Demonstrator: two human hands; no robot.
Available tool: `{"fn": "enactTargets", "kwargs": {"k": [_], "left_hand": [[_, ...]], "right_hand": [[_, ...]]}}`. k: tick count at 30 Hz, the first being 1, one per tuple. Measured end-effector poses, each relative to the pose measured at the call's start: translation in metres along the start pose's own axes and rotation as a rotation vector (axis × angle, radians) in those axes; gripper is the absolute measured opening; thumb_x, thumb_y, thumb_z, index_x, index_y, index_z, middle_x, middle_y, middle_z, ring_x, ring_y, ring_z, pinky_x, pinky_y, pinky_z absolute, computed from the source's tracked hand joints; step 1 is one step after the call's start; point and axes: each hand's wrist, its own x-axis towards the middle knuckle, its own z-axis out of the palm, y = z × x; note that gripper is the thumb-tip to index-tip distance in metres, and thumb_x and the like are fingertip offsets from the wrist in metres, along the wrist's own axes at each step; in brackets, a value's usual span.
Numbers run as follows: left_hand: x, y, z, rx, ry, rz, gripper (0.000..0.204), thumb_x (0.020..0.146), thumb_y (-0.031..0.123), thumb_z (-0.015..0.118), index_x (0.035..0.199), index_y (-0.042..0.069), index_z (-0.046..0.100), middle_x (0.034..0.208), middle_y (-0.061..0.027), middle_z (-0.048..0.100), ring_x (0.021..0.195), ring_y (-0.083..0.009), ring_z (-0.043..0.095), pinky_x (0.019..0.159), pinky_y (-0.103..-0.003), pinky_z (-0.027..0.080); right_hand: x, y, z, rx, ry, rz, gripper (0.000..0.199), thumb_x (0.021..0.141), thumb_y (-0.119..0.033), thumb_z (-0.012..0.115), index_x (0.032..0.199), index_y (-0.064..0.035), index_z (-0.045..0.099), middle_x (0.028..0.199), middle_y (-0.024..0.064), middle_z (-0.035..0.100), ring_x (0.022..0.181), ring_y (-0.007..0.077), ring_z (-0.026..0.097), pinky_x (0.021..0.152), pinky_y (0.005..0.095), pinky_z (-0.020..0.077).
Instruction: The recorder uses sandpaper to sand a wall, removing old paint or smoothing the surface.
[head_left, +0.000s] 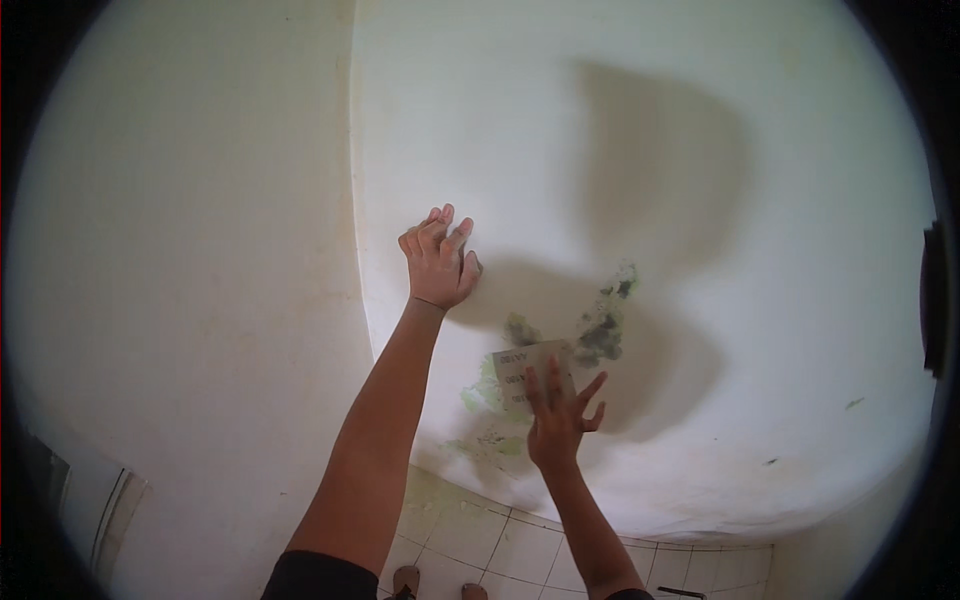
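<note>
My left hand leans on the white wall near the corner, its fingers apart and holding nothing. Lower and to the right, my right hand presses a greyish sheet of sandpaper flat to the wall, fingers spread over it. The sheet has print on its back. Just right of it is a dark, blackened patch. Pale green patches of worn paint show beside and below the sheet, which hides part of the damaged area.
A second wall meets this one at a corner on the left. White floor tiles lie below, with my feet at the lower edge. A thin dark object rests on the floor. Shadows fall across the wall.
</note>
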Motion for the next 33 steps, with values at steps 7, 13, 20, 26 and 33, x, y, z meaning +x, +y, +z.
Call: {"fn": "enactTargets", "kwargs": {"k": [7, 13, 20, 26, 33], "left_hand": [[0.015, 0.062, -0.051, -0.082, -0.384, -0.403, 0.042, 0.084, 0.018, 0.061, 0.124, 0.008, 0.052, 0.118, -0.0158, 0.05, 0.11, -0.034, 0.051, 0.095, -0.047, 0.038], [-0.038, 0.137, -0.107, -0.629, -0.705, -0.724, 0.039, 0.087, 0.018, 0.069, 0.119, 0.007, 0.05, 0.114, -0.0183, 0.05, 0.103, -0.0313, 0.056, 0.086, -0.044, 0.049], [-0.087, 0.17, -0.122, -1.278, -0.85, -1.557, 0.054, 0.097, 0.02, 0.063, 0.136, 0.016, 0.026, 0.118, -0.0156, 0.057, 0.104, -0.0213, 0.058, 0.085, -0.034, 0.05], [-0.08, 0.216, -0.103, -1.167, -0.369, -1.66, 0.055, 0.09, 0.008, 0.07, 0.133, 0.008, 0.036, 0.118, -0.0146, 0.059, 0.106, -0.0191, 0.058, 0.086, -0.034, 0.052], [-0.125, 0.174, -0.058, -1.192, 0.012, -1.798, 0.035, 0.083, 0.007, 0.077, 0.112, 0.003, 0.057, 0.105, -0.0082, 0.063, 0.097, -0.0189, 0.06, 0.083, -0.033, 0.05]], "right_hand": [[0.011, 0.014, -0.048, -0.099, 0.152, -0.05, 0.086, 0.073, 0.006, 0.053, 0.147, -0.0367, 0.045, 0.158, -0.0013, 0.037, 0.147, 0.051, 0.013, 0.107, 0.0545, 0.0047], [0.003, 0.047, -0.051, -0.111, 0.12, -0.713, 0.06, 0.092, -0.015, 0.051, 0.145, -0.0427, 0.043, 0.155, -0.0094, 0.04, 0.144, 0.0257, 0.038, 0.112, 0.0457, 0.0174], [0.03, 0.103, -0.068, -0.127, 0.068, -1.115, 0.058, 0.089, -0.016, 0.059, 0.142, -0.0374, 0.048, 0.15, -0.0088, 0.046, 0.139, 0.0211, 0.045, 0.089, 0.0283, 0.0477], [0.102, 0.119, -0.097, -0.34, 0.398, -1.115, 0.055, 0.091, -0.013, 0.058, 0.143, -0.0311, 0.05, 0.15, -0.0079, 0.046, 0.134, 0.0241, 0.05, 0.104, 0.0359, 0.0436], [0.212, 0.122, -0.174, -0.363, 0.702, -0.198, 0.053, 0.097, -0.025, 0.048, 0.15, -0.0208, 0.042, 0.156, -0.007, 0.039, 0.144, 0.0202, 0.036, 0.101, 0.0362, 0.0301]]}}
